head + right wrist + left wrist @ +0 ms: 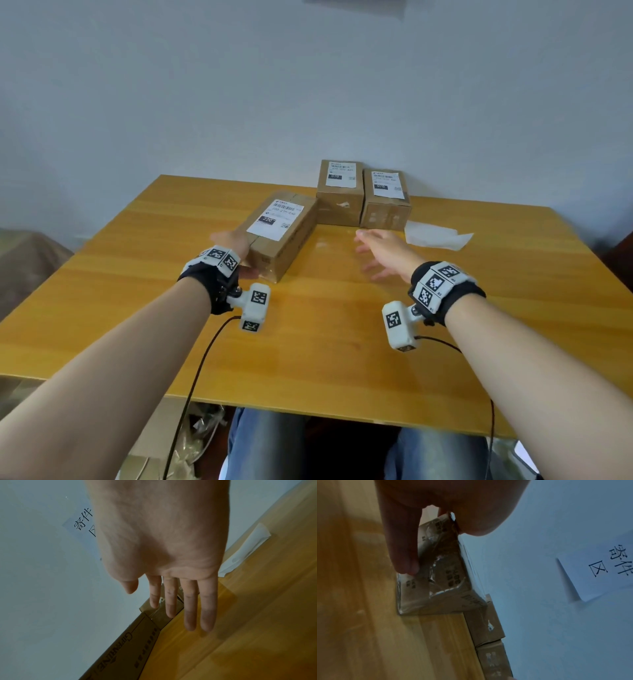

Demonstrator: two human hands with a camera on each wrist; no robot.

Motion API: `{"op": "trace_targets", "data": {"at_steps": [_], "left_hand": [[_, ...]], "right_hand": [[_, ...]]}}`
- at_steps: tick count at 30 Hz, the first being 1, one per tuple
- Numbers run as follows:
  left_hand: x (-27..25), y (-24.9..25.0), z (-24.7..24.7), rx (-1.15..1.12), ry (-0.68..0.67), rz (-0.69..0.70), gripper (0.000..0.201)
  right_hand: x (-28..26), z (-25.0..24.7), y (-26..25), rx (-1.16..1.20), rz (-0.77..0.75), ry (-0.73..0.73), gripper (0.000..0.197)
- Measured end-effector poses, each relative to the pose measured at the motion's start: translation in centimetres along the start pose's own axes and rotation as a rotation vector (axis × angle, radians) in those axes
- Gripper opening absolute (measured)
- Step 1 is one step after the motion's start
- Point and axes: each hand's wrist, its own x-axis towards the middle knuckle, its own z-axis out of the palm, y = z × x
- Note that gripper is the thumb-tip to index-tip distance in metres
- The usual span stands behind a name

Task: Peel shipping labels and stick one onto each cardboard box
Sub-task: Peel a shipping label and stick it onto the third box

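Three cardboard boxes stand on the wooden table point(308, 349), each with a white shipping label on top. The long near box point(296, 241) point(443, 588) point(120, 649) lies at an angle and carries a label point(275, 219). My left hand point(236, 248) point(447, 500) grips its near end, thumb point(404, 555) on the taped end face. Two smaller boxes point(339, 204) point(385, 210) stand side by side against the wall. My right hand point(383, 255) point(189, 601) hovers over the table right of the long box, fingers straight, holding nothing.
Peeled white backing sheets point(435, 234) point(247, 549) lie on the table at the back right. A paper sign point(607, 566) point(82, 522) hangs on the wall behind. Cardboard and plastic wrap point(171, 445) lie on the floor under the table's left front edge.
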Motion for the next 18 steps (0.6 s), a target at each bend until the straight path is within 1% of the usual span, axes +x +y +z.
{"op": "trace_targets", "data": {"at_steps": [2,5,9,11,14,17,18], "left_hand": [[-0.2,0.0,-0.1,-0.008,0.008,0.016,0.025],[0.5,-0.3,-0.6,0.010,0.041,0.012,0.033],[1.2,-0.6,-1.9,-0.025,0.018,0.010,0.042],[2.2,-0.6,-1.9,-0.065,0.034,-0.006,0.043],[2.6,0.1,-0.6,-0.111,0.062,-0.016,0.039],[2.7,1.3,1.5,-0.129,0.066,-0.003,0.024],[3.2,1.7,2.4,-0.142,0.079,0.003,0.023]], "right_hand": [[0.4,-0.4,0.2,-0.012,0.005,-0.001,0.034],[1.0,-1.0,0.4,-0.022,0.015,-0.009,0.034],[1.9,-1.3,0.5,-0.031,0.009,-0.005,0.034],[2.3,-1.2,0.4,-0.037,0.004,-0.007,0.033],[2.8,-1.0,0.2,-0.041,0.000,-0.010,0.031],[3.2,-1.2,0.1,-0.039,0.000,0.004,0.032],[3.3,-1.4,0.1,-0.038,0.000,0.014,0.032]]}}
